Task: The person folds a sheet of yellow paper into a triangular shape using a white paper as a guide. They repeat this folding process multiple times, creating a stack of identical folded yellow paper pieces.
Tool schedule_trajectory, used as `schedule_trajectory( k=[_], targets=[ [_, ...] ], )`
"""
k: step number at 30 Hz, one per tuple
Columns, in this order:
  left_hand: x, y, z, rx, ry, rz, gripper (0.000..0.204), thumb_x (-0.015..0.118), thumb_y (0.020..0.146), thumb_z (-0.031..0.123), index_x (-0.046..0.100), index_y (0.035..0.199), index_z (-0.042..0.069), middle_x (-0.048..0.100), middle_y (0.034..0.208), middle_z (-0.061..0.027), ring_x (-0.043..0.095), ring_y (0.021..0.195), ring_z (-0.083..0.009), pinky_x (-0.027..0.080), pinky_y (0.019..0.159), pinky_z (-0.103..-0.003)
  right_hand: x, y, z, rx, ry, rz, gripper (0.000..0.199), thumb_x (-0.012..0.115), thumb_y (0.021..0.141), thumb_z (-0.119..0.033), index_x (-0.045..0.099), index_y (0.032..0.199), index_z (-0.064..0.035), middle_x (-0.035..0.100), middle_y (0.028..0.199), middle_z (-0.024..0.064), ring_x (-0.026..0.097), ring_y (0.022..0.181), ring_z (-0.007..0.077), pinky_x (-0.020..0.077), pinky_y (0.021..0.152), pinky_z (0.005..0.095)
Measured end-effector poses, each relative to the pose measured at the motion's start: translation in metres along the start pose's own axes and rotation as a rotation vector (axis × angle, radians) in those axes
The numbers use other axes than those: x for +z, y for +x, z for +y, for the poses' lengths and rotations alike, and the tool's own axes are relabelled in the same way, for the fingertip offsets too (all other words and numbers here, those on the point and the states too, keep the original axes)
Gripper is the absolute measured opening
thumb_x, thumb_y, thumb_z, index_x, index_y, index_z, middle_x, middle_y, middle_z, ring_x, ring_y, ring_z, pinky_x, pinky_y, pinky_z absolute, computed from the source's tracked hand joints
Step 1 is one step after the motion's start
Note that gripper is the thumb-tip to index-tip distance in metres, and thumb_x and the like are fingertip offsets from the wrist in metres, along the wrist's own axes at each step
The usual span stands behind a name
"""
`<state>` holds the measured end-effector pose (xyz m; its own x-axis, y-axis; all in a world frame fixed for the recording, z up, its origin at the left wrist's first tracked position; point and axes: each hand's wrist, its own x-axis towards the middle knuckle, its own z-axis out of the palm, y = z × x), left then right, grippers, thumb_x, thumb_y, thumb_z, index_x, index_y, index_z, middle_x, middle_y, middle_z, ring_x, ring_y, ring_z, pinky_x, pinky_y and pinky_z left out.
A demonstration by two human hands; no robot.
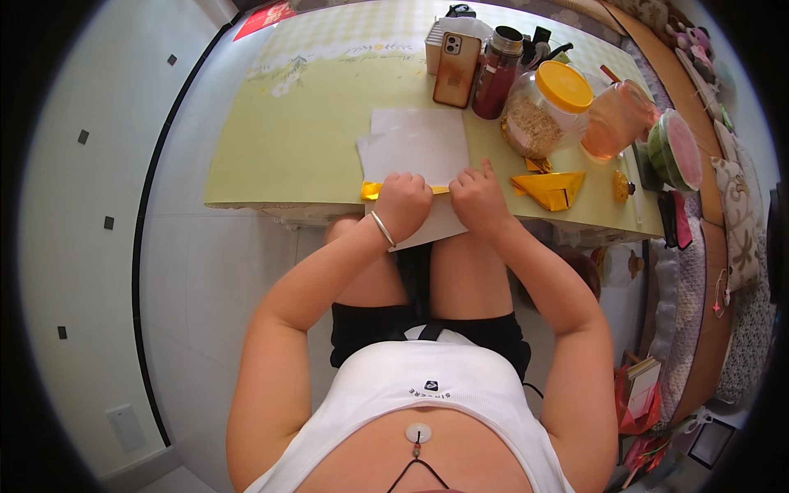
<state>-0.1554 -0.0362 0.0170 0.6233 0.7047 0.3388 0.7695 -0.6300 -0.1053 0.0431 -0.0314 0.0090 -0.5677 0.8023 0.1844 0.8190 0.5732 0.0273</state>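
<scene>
At the near edge of the table, a strip of shiny gold paper lies under my two hands, on white paper sheets. My left hand is closed, its curled fingers pressed on the gold paper. Close to its right, my right hand is also closed on the gold paper, with one finger pointing up and away. Between the hands a narrow gold sliver shows; the rest is hidden. White paper hangs over the edge above my lap. Right of my right hand sits a folded gold paper piece.
Behind the folded piece stand a yellow-lidded jar, a pink-tinted jar, a dark red thermos and a phone propped upright. A cut watermelon is at the table's right end. A cushioned bench runs along the right.
</scene>
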Motion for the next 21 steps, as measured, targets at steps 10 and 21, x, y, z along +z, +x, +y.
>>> schedule_trajectory(
  k=[10,21],
  targets=[
    [-0.017,-0.001,-0.064,-0.210,-1.393,-0.087,0.031,0.050,0.075,-0.020,0.074,0.087,-0.004,0.073,0.105,-0.0145,0.072,0.093,-0.0223,0.059,0.084,-0.031,-0.014,-0.038,0.039,0.107,0.476,0.404,0.047,0.074,0.074,-0.009,0.069,0.120,-0.0182,0.054,0.145,0.0059,0.044,0.139,0.0330,0.0342,0.115,0.0472],
    [-0.062,0.006,-0.041,0.083,-0.710,-0.205,0.031,0.079,0.080,0.025,0.073,0.099,0.001,0.070,0.109,-0.0172,0.066,0.099,-0.0349,0.052,0.088,-0.040,-0.008,-0.006,-0.021,-0.095,0.207,0.363,0.005,0.063,0.072,-0.015,0.060,0.072,-0.0110,0.059,0.072,0.0044,0.061,0.075,0.0232,0.0475,0.075,0.0370]
  ],
)
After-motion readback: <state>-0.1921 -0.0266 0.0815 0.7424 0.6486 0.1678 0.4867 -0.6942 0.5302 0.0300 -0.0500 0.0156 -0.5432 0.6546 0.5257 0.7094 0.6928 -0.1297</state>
